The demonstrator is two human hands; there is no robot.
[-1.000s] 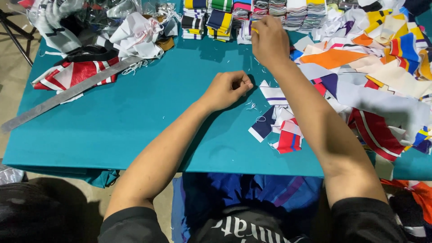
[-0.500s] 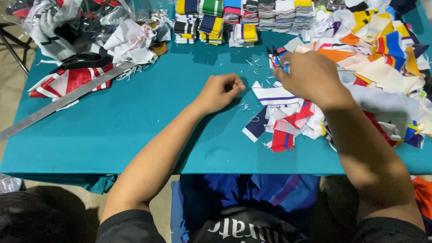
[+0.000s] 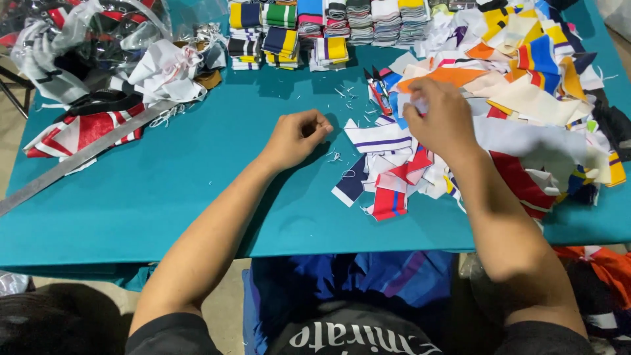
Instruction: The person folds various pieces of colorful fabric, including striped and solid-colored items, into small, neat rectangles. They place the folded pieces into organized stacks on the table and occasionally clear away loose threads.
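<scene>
Now the right hand pinches a pale fabric scrap atop the pile, left hand loosely fisted.

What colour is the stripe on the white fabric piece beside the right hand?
Purple, on the white fabric piece; the head view shows it.

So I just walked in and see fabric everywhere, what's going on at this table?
A person sits at a teal table sorting small fabric pieces. The right hand reaches into a loose heap of colourful scraps, fingers on a pale piece. The left hand rests curled on the cloth, apparently pinching something too small to tell. Folded striped stacks line the far edge, snips lie by the heap, and a long metal ruler lies at the left.
</scene>
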